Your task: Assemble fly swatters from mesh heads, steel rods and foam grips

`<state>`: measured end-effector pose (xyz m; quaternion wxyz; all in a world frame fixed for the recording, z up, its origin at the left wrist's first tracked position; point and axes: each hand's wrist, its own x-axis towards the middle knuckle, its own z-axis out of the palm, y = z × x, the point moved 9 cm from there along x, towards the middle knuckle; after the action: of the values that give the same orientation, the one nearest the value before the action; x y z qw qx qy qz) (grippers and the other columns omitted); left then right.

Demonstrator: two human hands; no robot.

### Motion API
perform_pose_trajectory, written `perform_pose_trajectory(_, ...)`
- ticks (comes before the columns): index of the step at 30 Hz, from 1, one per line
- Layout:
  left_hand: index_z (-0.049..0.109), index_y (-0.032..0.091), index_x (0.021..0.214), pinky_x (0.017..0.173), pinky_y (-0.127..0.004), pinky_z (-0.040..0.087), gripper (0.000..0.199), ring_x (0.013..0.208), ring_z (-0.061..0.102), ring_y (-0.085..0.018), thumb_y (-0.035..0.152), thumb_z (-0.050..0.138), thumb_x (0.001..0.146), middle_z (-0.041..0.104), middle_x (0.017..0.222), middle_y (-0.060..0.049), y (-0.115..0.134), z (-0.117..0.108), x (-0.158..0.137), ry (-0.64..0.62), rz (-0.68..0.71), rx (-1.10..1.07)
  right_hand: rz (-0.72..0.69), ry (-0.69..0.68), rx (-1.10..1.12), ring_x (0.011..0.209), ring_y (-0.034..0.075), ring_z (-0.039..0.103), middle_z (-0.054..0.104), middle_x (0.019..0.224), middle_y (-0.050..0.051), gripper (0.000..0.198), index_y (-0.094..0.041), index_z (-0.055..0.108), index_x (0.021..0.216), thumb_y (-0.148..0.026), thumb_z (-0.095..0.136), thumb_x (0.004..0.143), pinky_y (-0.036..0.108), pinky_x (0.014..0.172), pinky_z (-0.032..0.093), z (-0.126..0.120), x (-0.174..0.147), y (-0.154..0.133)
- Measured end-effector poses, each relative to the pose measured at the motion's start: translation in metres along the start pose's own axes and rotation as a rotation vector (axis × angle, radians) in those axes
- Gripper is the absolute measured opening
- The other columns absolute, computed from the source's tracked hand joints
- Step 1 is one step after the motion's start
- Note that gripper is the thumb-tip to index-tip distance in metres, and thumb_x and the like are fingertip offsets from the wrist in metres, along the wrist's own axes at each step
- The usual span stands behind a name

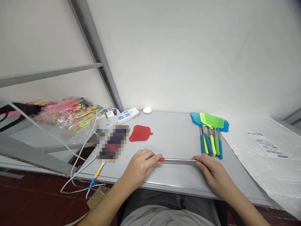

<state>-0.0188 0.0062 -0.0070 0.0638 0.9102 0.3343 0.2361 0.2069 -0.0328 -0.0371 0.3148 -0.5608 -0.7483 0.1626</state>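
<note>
A metal fly swatter handle [180,160] with a red grip lies level between my two hands, just over the near part of the grey table. My left hand [144,164] is closed round the red grip, most of which it covers. At the other end, the fingers of my right hand [210,169] pinch the metal rod and hide its tip. A red fly swatter head [140,133] lies flat on the table beyond my left hand, apart from the handle. Several blue, yellow and green fly swatters [211,135] are bunched beyond my right hand.
A white power strip [125,115] with plugs and cables stands at the back left, near a round white object [147,110]. A blurred-out item [113,143] lies left of the red head. Colourful bagged goods [70,113] fill the left shelf; a white plastic sheet [265,153] covers the right side.
</note>
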Motion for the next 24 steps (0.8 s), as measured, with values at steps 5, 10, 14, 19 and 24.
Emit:
perform_pose_trajectory(5,0.064,0.025,0.119,0.073,-0.029,0.046,0.029,0.082,0.062,-0.017,0.034,0.046,0.098,0.07,0.094,-0.005,0.027,0.014,0.005,-0.116,0.061,-0.144,-0.143,-0.069,-0.124,0.077,0.019,0.059,0.062,0.083,0.004,0.021,-0.023,0.06,0.109,-0.023,0.042,0.099,0.033,0.07,0.047,0.012,-0.004,-0.028)
perform_pose_trajectory(10,0.068,0.021,0.11,0.089,-0.031,0.048,0.031,0.099,0.065,-0.019,0.039,0.046,0.097,0.071,0.108,-0.007,0.01,-0.009,0.021,0.058,-0.198,-0.761,-0.194,-0.044,-0.144,0.071,0.017,0.058,0.064,0.081,0.003,0.018,-0.021,0.057,0.104,-0.019,0.039,0.099,0.032,0.067,0.044,0.008,-0.006,-0.042)
perform_pose_trajectory(14,0.064,0.016,0.112,0.096,-0.044,0.045,0.064,0.112,0.062,-0.026,0.057,0.017,0.098,0.07,0.113,-0.013,-0.019,-0.002,0.038,0.056,-0.45,-1.334,-0.213,-0.019,-0.137,0.067,0.016,0.057,0.067,0.081,0.002,0.018,-0.021,0.055,0.104,-0.018,0.038,0.099,0.032,0.064,0.042,0.007,-0.003,-0.048)
perform_pose_trajectory(19,0.064,0.014,0.103,0.096,-0.046,0.043,0.081,0.106,0.063,-0.027,0.068,0.003,0.092,0.07,0.11,-0.014,-0.008,0.008,0.057,-0.087,-0.479,-1.433,-0.301,0.034,-0.201,0.059,0.016,0.054,0.068,0.077,0.001,0.018,-0.019,0.055,0.107,-0.014,0.04,0.098,0.031,0.059,0.038,0.003,-0.002,-0.06)
perform_pose_trajectory(24,0.063,0.016,0.094,0.091,-0.044,0.046,0.09,0.096,0.064,-0.025,0.075,-0.005,0.085,0.07,0.103,-0.013,0.006,0.007,0.067,-0.084,-0.461,-1.429,-0.341,0.102,-0.275,0.053,0.015,0.05,0.068,0.073,0.002,0.019,-0.018,0.056,0.104,-0.012,0.039,0.097,0.031,0.057,0.034,-0.012,-0.001,-0.072)
